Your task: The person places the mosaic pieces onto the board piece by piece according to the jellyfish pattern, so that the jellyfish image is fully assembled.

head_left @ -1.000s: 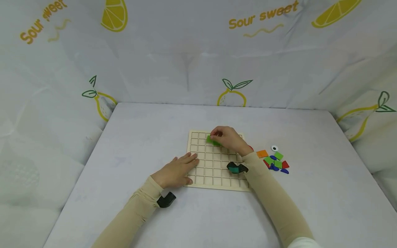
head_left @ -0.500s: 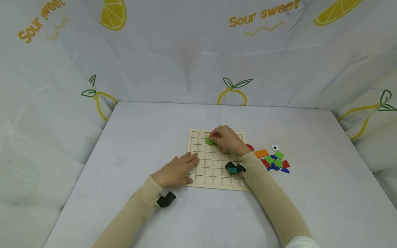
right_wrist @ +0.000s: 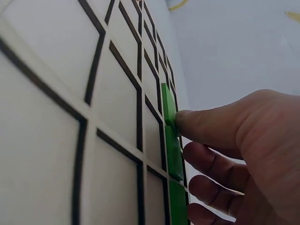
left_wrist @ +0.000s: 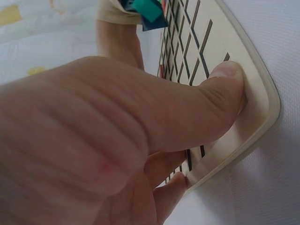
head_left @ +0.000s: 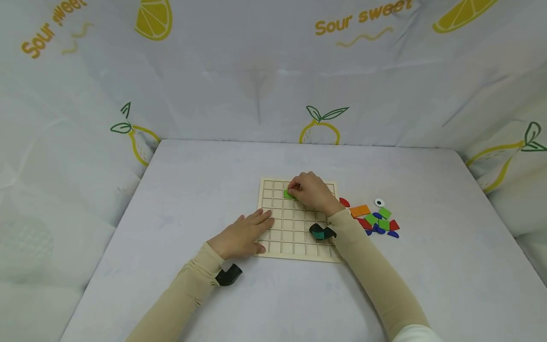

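A pale wooden grid board (head_left: 287,236) lies on the table. My left hand (head_left: 242,236) rests on its lower left side, fingers spread and thumb (left_wrist: 225,77) against the corner border. Toward the board's far edge, my right hand (head_left: 314,192) pinches at a green square tile (head_left: 288,194) with thumb and curled fingers. The right wrist view shows the thumb against the upper green tile (right_wrist: 168,105), which stands slightly proud of the grid. Two more green tiles line up below it, close by the curled fingertips. The index fingertip is partly hidden.
Right of the board lie loose pieces: orange tiles (head_left: 360,211), a red quarter-round (head_left: 344,202), green squares (head_left: 383,225), blue half-rounds (head_left: 393,234) and a white disc (head_left: 379,202) with a black dot. My right forearm (head_left: 376,275) crosses the board's near right corner.
My right hand has shifted slightly left, covering more of the green tiles and uncovering the red quarter-round beside the wrist. My left hand stays in place.
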